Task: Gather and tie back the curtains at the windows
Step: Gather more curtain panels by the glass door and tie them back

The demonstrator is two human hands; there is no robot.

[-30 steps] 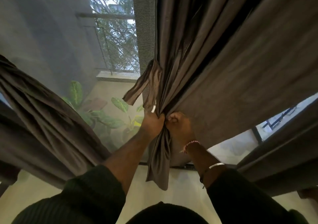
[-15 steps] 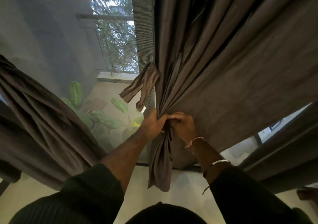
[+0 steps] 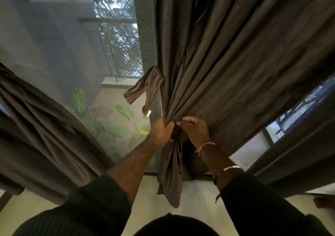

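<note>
A dark brown curtain (image 3: 226,63) hangs in front of me, bunched into a narrow neck at its middle. My left hand (image 3: 161,133) grips the bunched folds from the left. Beside it my right hand (image 3: 194,129) has its fingers curled onto the same gathered cloth from the right. The curtain's tail (image 3: 172,174) hangs loose below both hands. A brown tie-back strap (image 3: 147,89) with a white tag at its end dangles free by the window frame, just above my left hand.
A second brown curtain (image 3: 41,127) slants across the left. A third curtain (image 3: 299,154) hangs at the right. Behind the mesh window (image 3: 54,45) are leafy potted plants (image 3: 112,123) and a balcony railing (image 3: 108,20). Pale floor (image 3: 145,199) lies below.
Both hands have drawn the gathered curtain slightly rightward and tightened the bunch. The strap has swung a little and hangs higher above my left hand.
</note>
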